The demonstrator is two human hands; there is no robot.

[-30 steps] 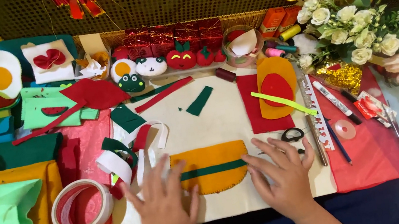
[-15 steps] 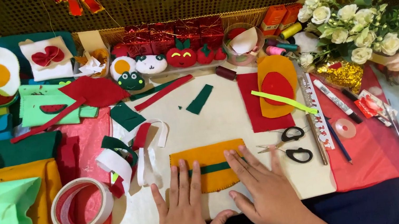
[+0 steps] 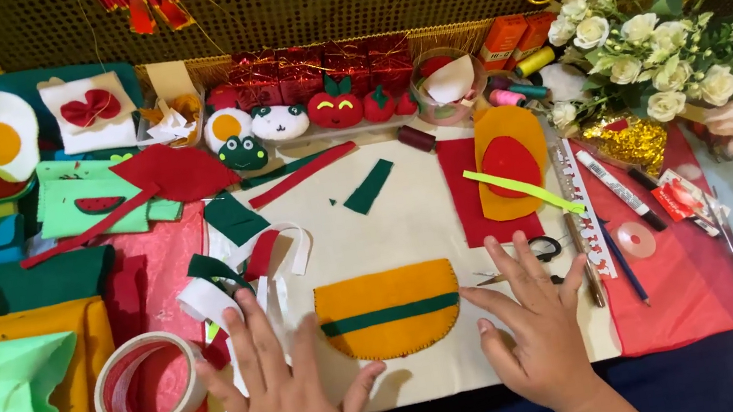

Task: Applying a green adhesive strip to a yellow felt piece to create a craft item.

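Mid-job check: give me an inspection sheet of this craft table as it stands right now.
Surface: cream cloth over the table, red felt sheet at its right edge.
Job's things: orange felt piece with a green stripe and stitched edge lies flat between the hands.
Clutter: tape roll, black-handled scissors, pens, felt scraps, stuffed felt toys.
Grippers: left hand and right hand lie flat, fingers spread, holding nothing; the right thumb touches the piece's edge.
Cables: nothing seen.
Surroundings: flower bouquet at right, mesh backdrop with hanging ornaments.
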